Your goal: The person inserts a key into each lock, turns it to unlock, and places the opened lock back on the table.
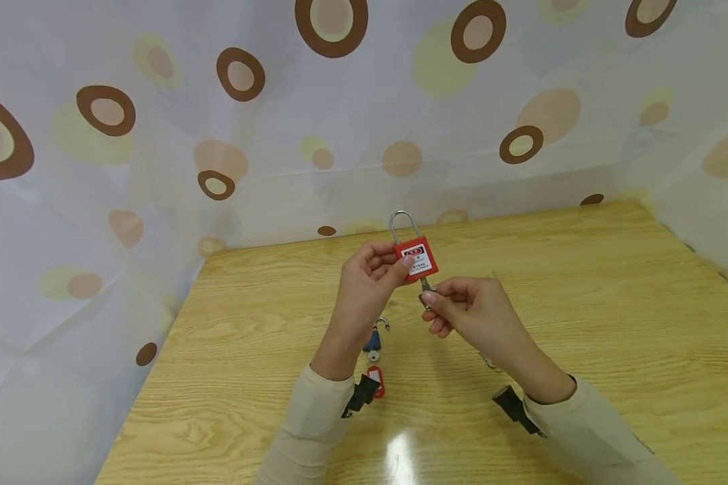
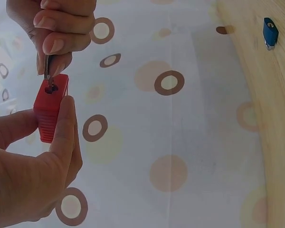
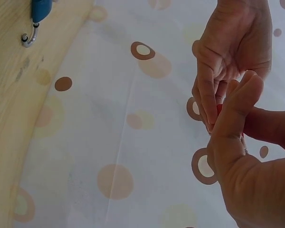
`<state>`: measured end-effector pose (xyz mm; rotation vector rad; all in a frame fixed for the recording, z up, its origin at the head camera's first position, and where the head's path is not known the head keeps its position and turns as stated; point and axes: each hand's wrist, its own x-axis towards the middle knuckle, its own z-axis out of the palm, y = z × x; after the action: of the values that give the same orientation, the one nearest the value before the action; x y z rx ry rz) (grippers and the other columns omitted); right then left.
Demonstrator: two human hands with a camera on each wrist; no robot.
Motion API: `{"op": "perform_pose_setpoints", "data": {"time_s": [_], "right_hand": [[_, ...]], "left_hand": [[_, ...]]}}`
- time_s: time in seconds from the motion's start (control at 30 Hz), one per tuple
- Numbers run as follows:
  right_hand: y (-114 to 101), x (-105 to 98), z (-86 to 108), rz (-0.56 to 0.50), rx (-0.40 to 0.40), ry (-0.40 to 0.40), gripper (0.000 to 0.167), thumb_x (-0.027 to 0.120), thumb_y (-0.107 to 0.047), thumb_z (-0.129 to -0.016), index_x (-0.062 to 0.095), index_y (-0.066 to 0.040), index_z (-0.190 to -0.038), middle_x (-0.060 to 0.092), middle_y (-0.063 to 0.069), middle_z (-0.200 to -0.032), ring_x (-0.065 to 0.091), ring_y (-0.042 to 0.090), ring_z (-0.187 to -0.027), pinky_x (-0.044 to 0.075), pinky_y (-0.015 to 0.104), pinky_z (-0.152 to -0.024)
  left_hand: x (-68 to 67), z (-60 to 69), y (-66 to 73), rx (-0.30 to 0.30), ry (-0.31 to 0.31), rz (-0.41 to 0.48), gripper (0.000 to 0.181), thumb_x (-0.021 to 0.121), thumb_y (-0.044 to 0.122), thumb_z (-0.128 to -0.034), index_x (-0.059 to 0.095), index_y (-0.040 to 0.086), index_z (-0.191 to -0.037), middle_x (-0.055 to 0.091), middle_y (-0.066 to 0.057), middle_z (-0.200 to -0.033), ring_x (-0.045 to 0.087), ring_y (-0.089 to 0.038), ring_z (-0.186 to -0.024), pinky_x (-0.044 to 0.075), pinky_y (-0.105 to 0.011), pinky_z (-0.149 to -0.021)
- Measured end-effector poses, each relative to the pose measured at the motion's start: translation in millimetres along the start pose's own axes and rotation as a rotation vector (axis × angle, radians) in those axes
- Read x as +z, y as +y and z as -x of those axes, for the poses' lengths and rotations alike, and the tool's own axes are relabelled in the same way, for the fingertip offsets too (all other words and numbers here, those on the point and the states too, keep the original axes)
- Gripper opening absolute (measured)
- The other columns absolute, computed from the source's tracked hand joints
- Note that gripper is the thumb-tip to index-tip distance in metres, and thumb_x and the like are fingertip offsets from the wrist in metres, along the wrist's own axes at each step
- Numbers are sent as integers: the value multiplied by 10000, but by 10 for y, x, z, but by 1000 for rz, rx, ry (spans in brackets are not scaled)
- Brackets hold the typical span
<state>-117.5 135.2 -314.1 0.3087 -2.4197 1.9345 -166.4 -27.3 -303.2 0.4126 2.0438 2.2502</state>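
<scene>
"Red plastic padlock (image 1: 418, 256), square-bodied: is it the only lock here?"

"No, there are two. The other is a small blue padlock (image 1: 372, 340) with an open, silver, hook-shaped shackle, lying on the pale wooden table (image 1: 236, 377)."

"And keys?"

"One I can make out: a silver metal key (image 1: 425, 284), its blade at the dark keyhole (image 2: 49, 89) in the red padlock's base. How deep it goes, I cannot tell."

"Any tags?"

"One, a red tag with a white insert (image 1: 376, 377), on the table near the blue padlock."

"How many hands?"

"Two. The left hand (image 1: 364, 286) holds the red padlock above the table, its grip pinching the body between thumb and fingers. The right hand (image 1: 476, 310) has its grip pinching the key's head."

"Describe the red one."

"Slightly tilted, its tall, thin silver shackle (image 1: 403, 213) pointing up, both legs meeting the body. The white label (image 1: 422, 261) has a black-and-red header and tiny print; the left thumb covers part. Ridges line one side."
</scene>
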Motion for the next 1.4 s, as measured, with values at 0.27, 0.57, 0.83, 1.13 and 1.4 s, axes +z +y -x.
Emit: {"op": "perform_pose_setpoints", "data": {"time_s": [0.27, 0.57, 0.83, 1.13, 1.4], "right_hand": [[4, 16, -3, -1, -14, 15, 195, 609, -85, -950, 649, 102, -915, 682, 103, -732, 651, 146, -589, 555, 298, -566], [2, 30, 3, 5, -2, 30, 193, 602, -81, -953, 643, 107, -937, 679, 107, -736, 645, 139, -587, 552, 289, -565], [-1, 53, 14, -4, 1, 39, 198, 588, -82, -961, 636, 109, -938, 666, 105, -727, 634, 136, -581, 549, 282, -562], [4, 57, 15, 14, -17, 58, 196, 593, -86, -958, 633, 103, -923, 663, 104, -717, 631, 147, -561, 544, 282, -544], [2, -7, 2, 22, -27, 89, 217, 596, -114, -961, 627, 93, -902, 671, 97, -714, 623, 147, -552, 538, 287, -541]], "left_hand": [[-9, -11, 3, 9, -3, -21, 314, 628, 62, -928, 532, -36, -1211, 604, -174, -1126, 635, -170, -944, 537, -296, -824], [-10, -9, 7, 15, -2, -36, 305, 622, 44, -928, 531, -47, -1204, 605, -181, -1119, 637, -173, -939, 538, -291, -818], [-15, -3, 1, 26, -1, -38, 312, 626, 41, -925, 526, -53, -1206, 601, -186, -1120, 636, -178, -941, 540, -292, -815], [0, -9, -10, 26, 10, -44, 300, 637, 34, -918, 532, -49, -1186, 611, -177, -1087, 639, -168, -908, 546, -296, -805], [67, 7, -33, 22, -11, -8, 327, 650, 42, -910, 543, -38, -1208, 611, -159, -1082, 638, -164, -913, 543, -297, -807]]}}
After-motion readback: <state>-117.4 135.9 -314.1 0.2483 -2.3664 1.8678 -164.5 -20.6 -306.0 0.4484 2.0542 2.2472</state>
